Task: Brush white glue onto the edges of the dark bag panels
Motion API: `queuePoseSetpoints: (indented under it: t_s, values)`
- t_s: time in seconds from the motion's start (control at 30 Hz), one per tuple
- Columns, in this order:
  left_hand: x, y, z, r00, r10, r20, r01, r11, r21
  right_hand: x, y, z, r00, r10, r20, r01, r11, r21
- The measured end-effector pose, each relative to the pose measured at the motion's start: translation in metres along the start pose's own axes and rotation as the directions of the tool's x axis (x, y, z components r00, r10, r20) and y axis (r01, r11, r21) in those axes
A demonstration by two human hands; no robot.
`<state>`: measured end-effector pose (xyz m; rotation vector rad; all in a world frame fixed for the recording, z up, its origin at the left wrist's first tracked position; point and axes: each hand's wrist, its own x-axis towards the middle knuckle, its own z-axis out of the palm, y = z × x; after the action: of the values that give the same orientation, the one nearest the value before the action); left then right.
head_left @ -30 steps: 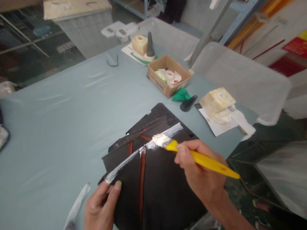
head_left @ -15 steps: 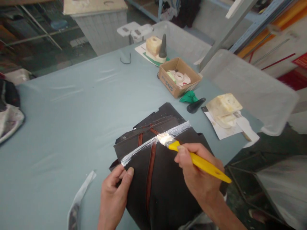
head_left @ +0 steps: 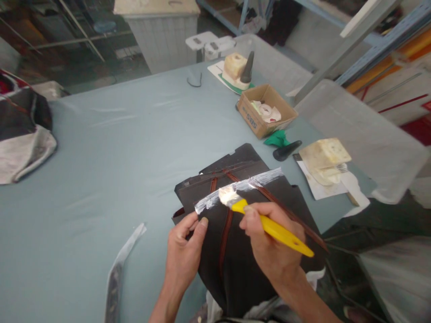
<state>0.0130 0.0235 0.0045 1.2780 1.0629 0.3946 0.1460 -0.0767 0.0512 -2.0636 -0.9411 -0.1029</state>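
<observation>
My right hand (head_left: 269,237) is closed around the yellow handle of a paintbrush (head_left: 279,233). White stuff coats its bristles, which touch a black sheet of material (head_left: 256,260) close to its upper edge. Along that edge runs a white smeared band (head_left: 266,178), thicker and patchy at the left end. Brown-red strips (head_left: 226,233) cross the black piece. My left hand (head_left: 186,242) pinches the left corner of the black sheet between thumb and fingers. Beneath and behind lie more black pieces (head_left: 247,157) with similar strips.
A cardboard box (head_left: 261,123) with tape rolls, a green cloth (head_left: 278,138) and a black cone-shaped object (head_left: 286,151) stand beyond. At the right is a yellowish block-shaped container (head_left: 325,157) on white paper. A pale strip (head_left: 123,260) lies left; a dark-and-white bag (head_left: 23,125) sits far left.
The brush has moved left along the black sheet's edge, and the white band there looks wider. The view has shifted, and a second brown-red strip shows more fully on the right.
</observation>
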Motion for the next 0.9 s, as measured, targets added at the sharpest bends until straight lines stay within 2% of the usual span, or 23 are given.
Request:
queuePoseSetpoints:
  t_s: [0.1, 0.2, 0.3, 0.4, 0.5, 0.63, 0.77, 0.83, 0.9]
  values:
    - [0.001, -0.001, -0.001, 1.0, 0.015, -0.007, -0.015, 0.999, -0.034, -0.012, -0.021, 0.011, 0.994, -0.057, 0.094, 0.044, 0.99, 0.137]
    - [0.002, 0.0, -0.003, 1.0, 0.011, -0.012, -0.012, 0.999, -0.051, -0.021, -0.04, 0.02, 0.988, -0.1, 0.115, 0.071, 0.97, 0.233]
    - [0.002, 0.001, -0.004, 1.0, -0.009, -0.02, 0.008, 0.999, -0.05, -0.021, -0.045, 0.022, 0.983, -0.143, 0.113, 0.11, 0.96, 0.259]
    - [0.002, 0.001, -0.004, 0.999, -0.044, -0.007, 0.043, 0.996, -0.077, -0.015, -0.038, 0.02, 0.972, -0.216, 0.097, 0.188, 0.953, 0.237]
    - [0.001, -0.003, -0.003, 0.995, -0.079, -0.054, 0.077, 0.996, -0.039, -0.008, -0.024, 0.014, 0.968, -0.241, 0.073, 0.228, 0.962, 0.15]
    - [0.001, -0.012, -0.004, 0.986, -0.144, -0.089, 0.147, 0.989, 0.03, -0.004, -0.014, 0.006, 0.986, -0.163, 0.012, 0.163, 0.986, 0.04]
    - [0.002, -0.017, -0.009, 0.969, -0.212, -0.128, 0.222, 0.973, 0.069, -0.003, -0.009, -0.002, 0.979, -0.193, 0.063, 0.186, 0.978, 0.099]
    - [0.002, -0.018, -0.011, 0.966, -0.223, -0.135, 0.237, 0.967, 0.099, 0.001, 0.002, -0.008, 0.983, -0.171, 0.065, 0.166, 0.983, 0.078]
    - [0.002, -0.018, -0.013, 0.972, -0.202, -0.119, 0.218, 0.966, 0.139, 0.009, 0.022, -0.017, 0.997, -0.08, -0.006, 0.08, 0.997, -0.011]
